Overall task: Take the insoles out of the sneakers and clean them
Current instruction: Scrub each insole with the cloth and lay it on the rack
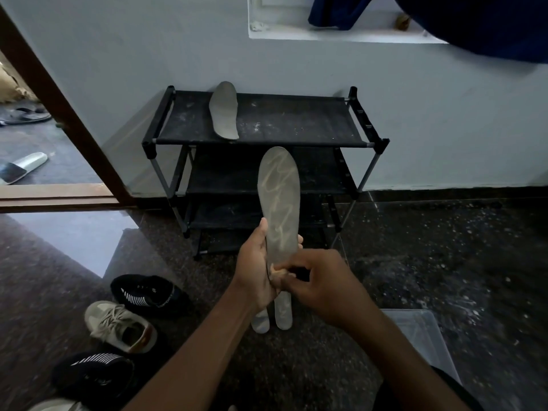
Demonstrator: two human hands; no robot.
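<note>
My left hand (257,268) grips the heel end of a grey insole (278,197) that stands upright, with pale zigzag streaks on its face. My right hand (320,284) is curled at the insole's lower end, pinching a small beige piece against it; what that piece is cannot be made out. A second grey insole (224,111) lies on the top shelf of the black shoe rack (296,140). Two more insoles (283,314) lie on the floor below my hands. A black sneaker (148,293), a beige sneaker (120,326) and another black sneaker (95,372) sit at the left.
A clear plastic container (421,336) stands on the dark stone floor at the lower right. An open doorway at the left shows a white slide sandal (20,167) outside. Blue cloth (474,22) hangs over the window ledge above.
</note>
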